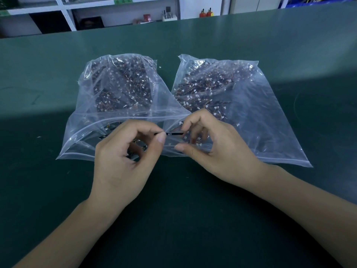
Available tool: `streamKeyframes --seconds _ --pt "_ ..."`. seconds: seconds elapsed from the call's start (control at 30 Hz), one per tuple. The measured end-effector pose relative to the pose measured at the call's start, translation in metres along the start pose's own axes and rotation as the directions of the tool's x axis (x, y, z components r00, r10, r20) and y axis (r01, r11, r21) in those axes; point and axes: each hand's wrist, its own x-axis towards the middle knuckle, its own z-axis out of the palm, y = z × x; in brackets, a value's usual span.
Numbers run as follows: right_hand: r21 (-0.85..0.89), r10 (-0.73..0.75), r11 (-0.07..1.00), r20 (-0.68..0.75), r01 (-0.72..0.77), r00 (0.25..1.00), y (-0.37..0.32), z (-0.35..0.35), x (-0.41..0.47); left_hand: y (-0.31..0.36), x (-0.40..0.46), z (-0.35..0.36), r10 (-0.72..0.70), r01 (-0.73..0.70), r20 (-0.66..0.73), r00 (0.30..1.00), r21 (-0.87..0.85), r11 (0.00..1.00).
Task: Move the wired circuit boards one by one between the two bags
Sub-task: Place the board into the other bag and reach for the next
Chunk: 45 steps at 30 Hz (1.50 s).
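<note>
On the bench: I see two clear plastic bags lying side by side on the green surface, their near edges overlapping in front of me.
Left bag: its mouth gapes open toward me; I make out a heap of dark wired boards with white plugs piled at the far end, and a few more near the opening.
Right bag: lies flatter; its boards are spread through the far half and down toward the middle.
Board in hand: a thin black strip held level between both hands, over the spot where the bags meet, just outside the left bag's mouth.
Left hand: thumb and forefinger pinch the strip's left end; the other fingers curl under.
Right hand: fingertips grip the strip's right end, thumb stretched below it against the plastic.
Beyond the bench: white shelves with small items I cannot identify.
</note>
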Motion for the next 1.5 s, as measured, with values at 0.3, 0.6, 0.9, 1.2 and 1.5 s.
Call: streamKeyframes --seconds 0.3,0.6,0.9,1.2,1.5 --pt "-0.298 -0.027 0.953 0.099 0.056 0.995 0.003 0.0 0.001 0.001 -0.001 0.001 0.019 -0.024 0.093 0.996 0.051 0.998" --pt "-0.243 -0.083 0.967 0.0 0.08 0.997 0.001 -0.005 0.002 -0.008 -0.001 -0.002 0.085 -0.127 0.205 0.975 0.2 0.971" --pt "-0.199 -0.048 0.979 -0.047 0.038 0.998 -0.003 -0.006 0.001 -0.016 0.003 0.001 0.159 -0.256 0.221 0.962 0.537 0.804" --pt "-0.271 -0.064 0.961 -0.002 0.061 0.998 -0.006 -0.004 0.002 -0.008 0.002 -0.003 -0.042 -0.051 0.223 0.974 0.397 0.917" --pt "-0.269 -0.055 0.962 -0.005 0.052 0.998 -0.006 -0.004 0.002 -0.029 0.016 -0.034 -0.184 0.061 0.095 0.978 0.718 0.694"
